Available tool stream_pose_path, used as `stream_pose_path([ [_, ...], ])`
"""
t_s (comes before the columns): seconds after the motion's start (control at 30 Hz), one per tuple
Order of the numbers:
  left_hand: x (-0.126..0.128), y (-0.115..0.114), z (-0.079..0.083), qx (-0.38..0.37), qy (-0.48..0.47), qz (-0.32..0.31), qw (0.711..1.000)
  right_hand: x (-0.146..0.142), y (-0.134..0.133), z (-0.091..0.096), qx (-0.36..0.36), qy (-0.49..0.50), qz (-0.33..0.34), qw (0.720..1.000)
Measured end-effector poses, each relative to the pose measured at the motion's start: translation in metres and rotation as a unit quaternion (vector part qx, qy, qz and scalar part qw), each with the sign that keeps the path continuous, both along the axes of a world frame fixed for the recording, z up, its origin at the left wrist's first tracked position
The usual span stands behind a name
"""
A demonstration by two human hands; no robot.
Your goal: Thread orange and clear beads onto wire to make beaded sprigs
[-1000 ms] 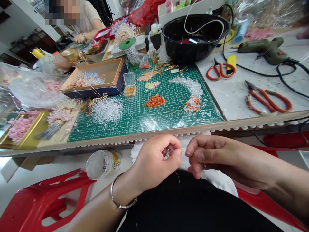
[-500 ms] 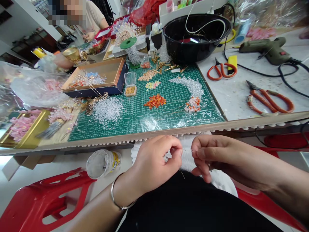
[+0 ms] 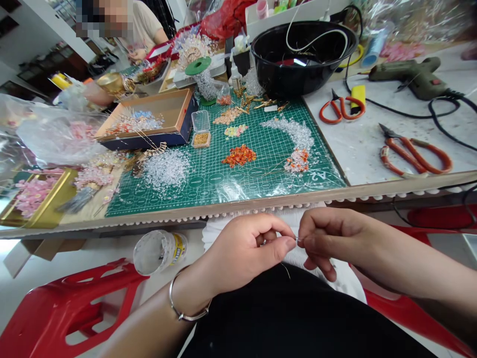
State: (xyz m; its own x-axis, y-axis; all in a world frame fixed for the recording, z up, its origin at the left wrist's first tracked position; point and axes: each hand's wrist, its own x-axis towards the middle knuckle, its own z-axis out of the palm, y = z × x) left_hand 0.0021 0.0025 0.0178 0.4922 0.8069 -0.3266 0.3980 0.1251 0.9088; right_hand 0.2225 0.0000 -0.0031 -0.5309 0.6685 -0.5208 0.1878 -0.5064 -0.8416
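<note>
My left hand is closed in a pinch on a thin wire, whose loose end hangs below the fingers. At its fingertips, my right hand pinches a tiny clear bead on the wire. The two hands almost touch, above my lap and in front of the table edge. Most of what lies inside the left palm is hidden. Beyond them on the green cutting mat lie orange beads, a pile of clear beads and a curved clear strand ending in orange-and-clear pieces.
Two orange-handled pliers and a glue gun lie at the right. A black basin stands at the back, an open box at the left. Red stools flank my lap. Another person sits across the table.
My left hand has moved right, closing the small gap to the right fingertips. The stretch of wire between the hands is now shorter. My right hand has shifted slightly right.
</note>
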Motion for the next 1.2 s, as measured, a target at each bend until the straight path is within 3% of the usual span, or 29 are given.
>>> stream_pose_path([
  [0.33,-0.001,-0.002,0.001,0.181,0.073,-0.024,0.981,-0.002,-0.002,0.000,-0.122,0.086,-0.033,0.988],
  [0.43,-0.001,-0.002,0.000,0.212,0.083,-0.028,0.973,-0.001,-0.002,-0.001,-0.123,0.082,-0.043,0.988],
  [0.67,-0.003,-0.002,0.001,0.197,0.076,-0.029,0.977,0.001,0.000,0.000,-0.084,0.066,-0.045,0.993],
  [1.03,-0.005,-0.004,0.004,0.227,0.087,-0.008,0.970,-0.001,0.000,0.010,-0.111,0.109,-0.047,0.987],
  [1.2,-0.003,-0.006,0.004,0.223,0.086,0.000,0.971,-0.005,-0.001,0.010,-0.066,0.066,-0.013,0.996],
])
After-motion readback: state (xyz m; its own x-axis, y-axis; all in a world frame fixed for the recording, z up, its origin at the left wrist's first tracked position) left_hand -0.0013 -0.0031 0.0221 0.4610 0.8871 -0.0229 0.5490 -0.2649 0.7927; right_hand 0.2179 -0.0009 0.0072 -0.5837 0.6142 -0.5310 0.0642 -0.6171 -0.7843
